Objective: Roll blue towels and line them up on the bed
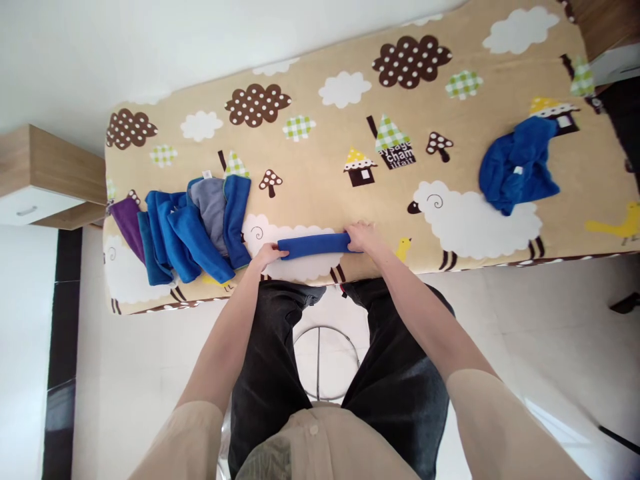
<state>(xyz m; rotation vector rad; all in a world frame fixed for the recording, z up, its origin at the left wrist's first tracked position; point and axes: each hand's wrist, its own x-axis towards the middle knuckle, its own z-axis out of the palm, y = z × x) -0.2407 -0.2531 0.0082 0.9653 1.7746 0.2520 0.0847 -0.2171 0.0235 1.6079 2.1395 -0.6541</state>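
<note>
A blue cloth, folded into a long narrow strip, lies across the printed sheep near the front edge of the bed. My left hand grips its left end, thumb on top. At the other end, my right hand is closed around the fabric. Left of my hands is an overlapping row of folded cloths: several blue ones, a grey one and a purple one. A crumpled blue cloth sits far to the right, apart from both hands.
A beige patterned sheet covers the bed, which stands against a white wall. A wooden cabinet is at the left end. Below, between my legs, a round metal stool frame shows on the pale floor.
</note>
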